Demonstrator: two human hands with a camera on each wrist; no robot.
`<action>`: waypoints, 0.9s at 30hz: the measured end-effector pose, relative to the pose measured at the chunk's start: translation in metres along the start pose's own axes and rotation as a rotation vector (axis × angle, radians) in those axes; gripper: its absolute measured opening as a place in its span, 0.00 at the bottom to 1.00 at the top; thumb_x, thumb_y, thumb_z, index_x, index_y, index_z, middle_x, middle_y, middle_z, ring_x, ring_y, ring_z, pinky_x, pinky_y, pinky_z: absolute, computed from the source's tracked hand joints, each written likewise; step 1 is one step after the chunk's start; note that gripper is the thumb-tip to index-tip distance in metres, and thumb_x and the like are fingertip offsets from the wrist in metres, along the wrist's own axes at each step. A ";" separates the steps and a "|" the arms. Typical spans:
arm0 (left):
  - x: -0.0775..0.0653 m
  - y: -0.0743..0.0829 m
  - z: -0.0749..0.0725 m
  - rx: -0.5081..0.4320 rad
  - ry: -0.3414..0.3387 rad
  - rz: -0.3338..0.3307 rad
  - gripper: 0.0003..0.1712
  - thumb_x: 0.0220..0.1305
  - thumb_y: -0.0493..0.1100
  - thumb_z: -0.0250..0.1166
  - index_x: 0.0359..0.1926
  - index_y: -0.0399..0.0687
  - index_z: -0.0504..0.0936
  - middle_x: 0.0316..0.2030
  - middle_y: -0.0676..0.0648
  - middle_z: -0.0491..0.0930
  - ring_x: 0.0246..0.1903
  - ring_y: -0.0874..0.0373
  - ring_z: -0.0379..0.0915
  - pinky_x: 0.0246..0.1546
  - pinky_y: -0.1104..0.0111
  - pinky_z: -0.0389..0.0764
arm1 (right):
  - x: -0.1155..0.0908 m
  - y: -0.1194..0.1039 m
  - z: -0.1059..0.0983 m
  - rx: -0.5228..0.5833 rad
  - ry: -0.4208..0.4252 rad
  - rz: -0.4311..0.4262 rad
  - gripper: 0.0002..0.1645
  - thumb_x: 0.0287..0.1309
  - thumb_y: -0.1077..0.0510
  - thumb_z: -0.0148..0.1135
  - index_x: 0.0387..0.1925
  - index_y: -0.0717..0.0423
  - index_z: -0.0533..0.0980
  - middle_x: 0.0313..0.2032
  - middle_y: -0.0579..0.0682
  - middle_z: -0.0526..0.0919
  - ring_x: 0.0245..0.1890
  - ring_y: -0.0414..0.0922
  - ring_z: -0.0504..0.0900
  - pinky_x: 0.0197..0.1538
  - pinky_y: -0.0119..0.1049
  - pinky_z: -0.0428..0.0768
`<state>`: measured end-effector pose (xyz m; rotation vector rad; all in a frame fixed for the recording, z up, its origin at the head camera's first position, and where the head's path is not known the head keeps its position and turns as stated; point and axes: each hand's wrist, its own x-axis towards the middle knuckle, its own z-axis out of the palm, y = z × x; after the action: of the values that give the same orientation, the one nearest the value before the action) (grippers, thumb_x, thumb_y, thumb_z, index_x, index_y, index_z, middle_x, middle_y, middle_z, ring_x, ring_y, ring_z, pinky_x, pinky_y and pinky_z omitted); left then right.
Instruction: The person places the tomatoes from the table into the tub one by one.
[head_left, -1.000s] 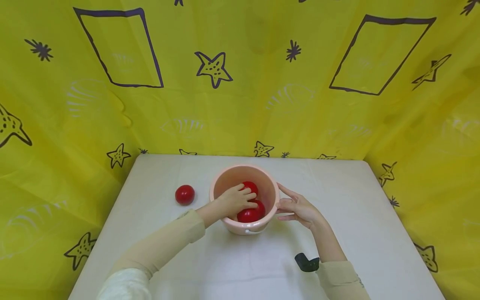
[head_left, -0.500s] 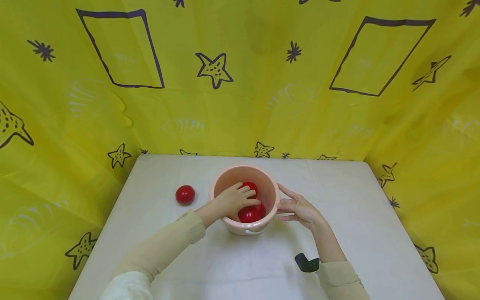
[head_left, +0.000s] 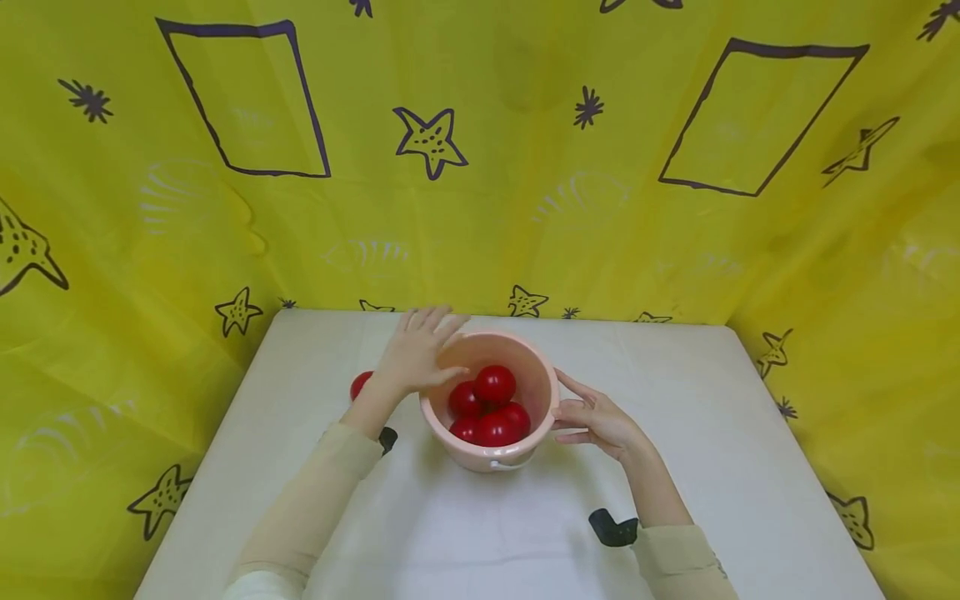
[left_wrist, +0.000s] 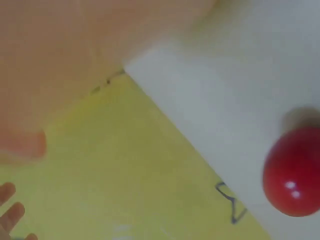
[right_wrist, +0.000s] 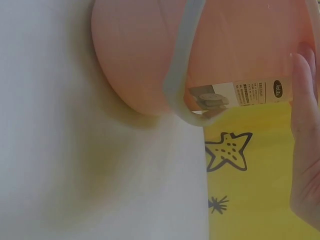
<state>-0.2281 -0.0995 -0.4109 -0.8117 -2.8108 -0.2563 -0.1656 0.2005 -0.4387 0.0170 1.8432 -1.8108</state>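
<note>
A pink bucket (head_left: 472,454) stands on the table, its white handle (right_wrist: 181,60) hanging down. Several shiny, round, tomato-like red things (head_left: 495,384) lie inside it. My left hand (head_left: 420,350) is over the bucket's left rim, fingers spread and holding nothing. Part of another tomato-like red thing (left_wrist: 295,172) shows on the table left of the bucket; in the head view my left wrist covers some of it. My right hand (head_left: 603,421) touches the bucket's right side near the rim with its extended fingers, as the right wrist view also shows.
The white tabletop (head_left: 675,400) ends at a yellow curtain (head_left: 480,225) with star drawings, at the back and both sides. Black wrist-camera pieces (head_left: 613,528) stick out by the forearms. A paper label (right_wrist: 235,95) is on the bucket's wall.
My left hand has come up out of the bucket, empty, and moved left and back, its fingers spreading. More red things show inside. The right hand and bucket stay put.
</note>
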 end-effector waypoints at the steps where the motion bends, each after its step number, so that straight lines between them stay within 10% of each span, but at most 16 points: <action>1: -0.003 -0.006 -0.002 -0.003 0.028 -0.046 0.44 0.50 0.65 0.62 0.66 0.57 0.61 0.64 0.42 0.59 0.64 0.44 0.51 0.64 0.47 0.48 | 0.000 0.000 0.000 0.002 0.003 0.001 0.44 0.56 0.58 0.61 0.70 0.46 0.50 0.46 0.61 0.80 0.38 0.46 0.83 0.46 0.49 0.77; 11: -0.048 -0.058 0.015 -0.044 0.232 -0.387 0.44 0.50 0.59 0.65 0.64 0.50 0.59 0.60 0.39 0.61 0.60 0.41 0.52 0.62 0.47 0.49 | -0.001 -0.001 0.001 0.010 0.009 0.003 0.44 0.57 0.59 0.60 0.70 0.48 0.50 0.43 0.57 0.82 0.36 0.45 0.84 0.44 0.47 0.78; 27: -0.099 -0.085 0.081 -0.176 -0.044 -0.601 0.51 0.44 0.59 0.69 0.65 0.46 0.57 0.57 0.35 0.63 0.57 0.38 0.52 0.58 0.42 0.49 | 0.001 -0.001 0.001 0.020 -0.006 -0.001 0.44 0.57 0.58 0.60 0.70 0.47 0.49 0.44 0.60 0.81 0.37 0.46 0.84 0.44 0.47 0.78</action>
<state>-0.2034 -0.2024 -0.5220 0.0278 -3.0309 -0.5845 -0.1664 0.1989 -0.4382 0.0189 1.8215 -1.8278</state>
